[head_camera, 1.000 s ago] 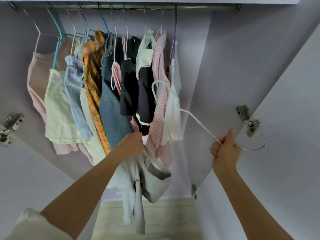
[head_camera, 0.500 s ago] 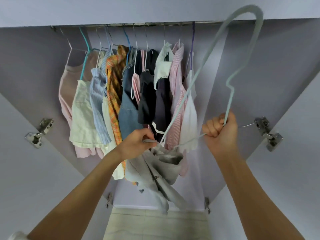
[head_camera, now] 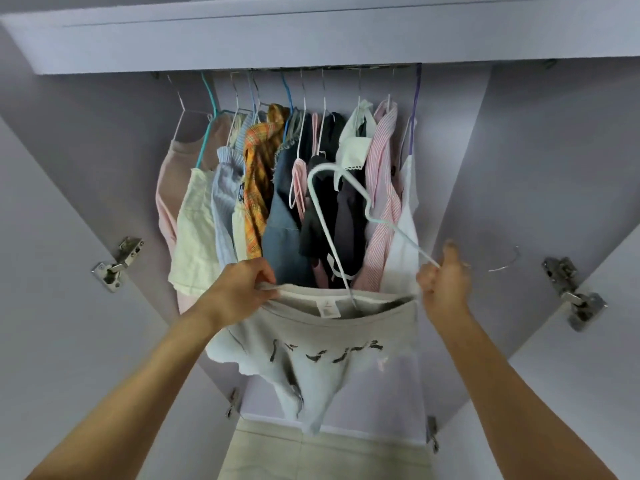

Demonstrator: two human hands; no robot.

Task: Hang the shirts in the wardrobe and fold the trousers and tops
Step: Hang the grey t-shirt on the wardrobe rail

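- The wardrobe (head_camera: 519, 150) stands open, lilac inside, with a metal rail (head_camera: 346, 68) just under its top panel.
- On the rail hangs a tight row of clothes on wire hangers: a pale pink top (head_camera: 166, 202) at the far left, then a cream top (head_camera: 194, 233), a light blue ribbed top (head_camera: 223, 188), an orange plaid shirt (head_camera: 258, 174), a blue denim piece (head_camera: 282, 233), dark garments (head_camera: 346, 216), a pink striped shirt (head_camera: 382, 188) and a white garment (head_camera: 405, 244) at the right end.
- The left hand (head_camera: 242, 289) has its grip pinched on the neckline of a grey T-shirt (head_camera: 322, 355), held up in front of the hanging row, with dark lettering across its chest.
- The right hand (head_camera: 446, 285) has its grip curled round one end of a white hanger (head_camera: 323, 216) and, it seems, the other side of the neckline; motion blur makes this unsure.
- The hanger's far arm dips into the neck opening, beside the label (head_camera: 327, 309).
- Metal hinges (head_camera: 117, 265) sit on both door edges.
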